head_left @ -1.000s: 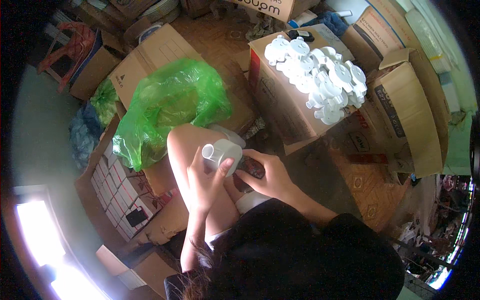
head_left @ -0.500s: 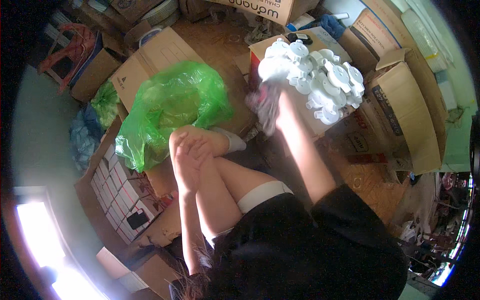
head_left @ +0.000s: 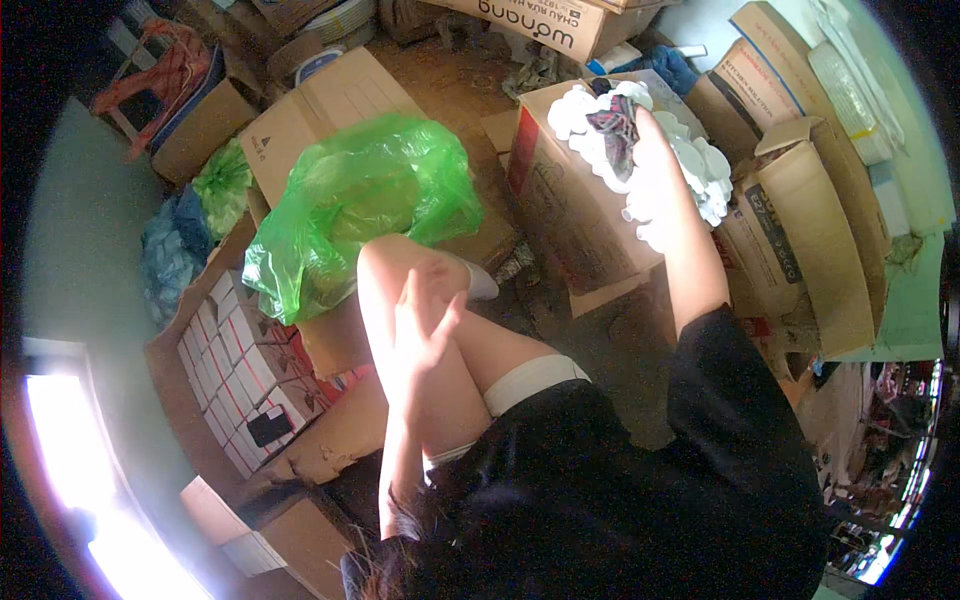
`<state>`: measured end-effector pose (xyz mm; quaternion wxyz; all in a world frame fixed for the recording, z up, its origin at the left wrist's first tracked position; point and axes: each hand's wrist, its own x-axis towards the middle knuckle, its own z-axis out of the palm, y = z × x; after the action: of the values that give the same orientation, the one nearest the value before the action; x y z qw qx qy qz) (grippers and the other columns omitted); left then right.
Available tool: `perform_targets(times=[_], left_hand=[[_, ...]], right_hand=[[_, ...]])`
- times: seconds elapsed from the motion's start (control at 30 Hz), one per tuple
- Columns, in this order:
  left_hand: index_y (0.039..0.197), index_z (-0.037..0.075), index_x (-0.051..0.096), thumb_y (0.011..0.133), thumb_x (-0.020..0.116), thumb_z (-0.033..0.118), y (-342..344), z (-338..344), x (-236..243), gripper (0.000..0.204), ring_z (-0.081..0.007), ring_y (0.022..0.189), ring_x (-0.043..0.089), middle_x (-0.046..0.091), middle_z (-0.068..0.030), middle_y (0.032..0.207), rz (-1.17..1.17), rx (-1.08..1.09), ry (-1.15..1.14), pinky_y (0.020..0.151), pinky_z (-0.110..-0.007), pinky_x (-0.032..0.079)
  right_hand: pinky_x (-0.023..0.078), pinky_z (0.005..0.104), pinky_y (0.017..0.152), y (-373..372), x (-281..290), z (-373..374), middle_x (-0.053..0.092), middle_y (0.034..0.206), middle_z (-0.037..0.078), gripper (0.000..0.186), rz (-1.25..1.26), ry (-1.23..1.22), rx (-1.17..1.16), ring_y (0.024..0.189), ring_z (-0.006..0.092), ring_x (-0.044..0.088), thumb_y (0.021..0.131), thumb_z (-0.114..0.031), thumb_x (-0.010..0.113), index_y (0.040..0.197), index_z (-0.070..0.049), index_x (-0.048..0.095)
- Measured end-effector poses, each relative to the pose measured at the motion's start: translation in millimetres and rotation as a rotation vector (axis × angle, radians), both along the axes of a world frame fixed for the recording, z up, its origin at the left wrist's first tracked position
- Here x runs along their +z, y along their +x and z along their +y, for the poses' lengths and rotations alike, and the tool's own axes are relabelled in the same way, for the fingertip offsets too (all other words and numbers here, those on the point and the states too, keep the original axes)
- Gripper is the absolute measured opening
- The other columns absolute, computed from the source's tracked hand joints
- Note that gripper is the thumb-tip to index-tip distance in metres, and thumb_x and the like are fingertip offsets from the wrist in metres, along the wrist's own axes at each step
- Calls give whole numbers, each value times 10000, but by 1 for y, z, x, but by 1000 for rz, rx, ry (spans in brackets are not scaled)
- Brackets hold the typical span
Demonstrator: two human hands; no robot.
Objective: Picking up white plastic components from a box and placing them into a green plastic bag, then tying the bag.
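Observation:
My right hand (head_left: 648, 138) reaches over a pile of round white plastic fittings (head_left: 708, 165) with short pipe stubs. It is closed on a dark, checked cloth (head_left: 618, 128) that hangs down against the pile. Glare washes out part of the hand and the fittings beside it. Beneath the pile stands a cardboard box (head_left: 570, 215). My left hand (head_left: 428, 325) lies over my crossed legs with its fingers spread and nothing in it. Close to my knee, a green plastic bag (head_left: 430, 175) sits bunched and open-mouthed.
To the left, an open carton holds several small white boxes (head_left: 222, 350) with a black phone-like object (head_left: 270, 427) on top. Opened cartons (head_left: 790, 240) crowd the right side. A flattened cardboard piece (head_left: 340, 95) lies behind the green bag. A bright window (head_left: 70, 440) is at lower left.
My right hand has swung right and away from me with the cloth, from the box's left side to over the fittings. My left hand has lifted slightly off the knee, fingers spreading.

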<state>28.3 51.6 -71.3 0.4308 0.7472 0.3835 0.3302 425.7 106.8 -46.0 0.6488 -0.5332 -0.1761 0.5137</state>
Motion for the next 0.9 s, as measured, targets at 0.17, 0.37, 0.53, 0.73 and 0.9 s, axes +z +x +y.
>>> perform_targets(times=[0.17,0.37,0.53,0.73,0.9], left_hand=[[1235,-19,405,778,657,118,7,-6,-1,539,-299,1054,576,554,-213,1133,63,51,83,922,-371,450],[1234,-15,415,789,654,101,5,-6,-4,518,-286,1047,579,560,-202,1121,98,75,58,901,-363,465],[1189,-25,454,805,630,73,12,-5,1,433,-278,1037,583,562,-195,1107,117,47,62,884,-358,475],[987,-35,538,872,497,81,-13,2,10,169,-190,844,599,580,-117,895,-396,298,-147,745,-289,500],[998,35,614,848,505,169,-39,96,-11,229,-136,796,559,629,-44,941,-261,584,-314,636,-244,453]], right_hand=[[488,313,462,-3,25,-8,676,786,57,337,-86,-98,114,581,186,623,855,-409,512,933,-111,649],[465,275,456,1,14,-10,677,778,37,303,-31,-12,114,587,143,621,834,-376,569,937,-103,651],[474,250,512,-3,17,-28,682,814,47,316,-93,15,47,663,144,642,851,-345,561,1018,-88,641],[508,284,770,-20,1,-51,654,1000,56,323,-54,42,-40,891,142,627,922,-298,480,1087,-50,606],[530,372,696,-24,-18,-84,622,1053,94,396,149,102,43,833,219,618,939,-371,390,1166,-87,546]])
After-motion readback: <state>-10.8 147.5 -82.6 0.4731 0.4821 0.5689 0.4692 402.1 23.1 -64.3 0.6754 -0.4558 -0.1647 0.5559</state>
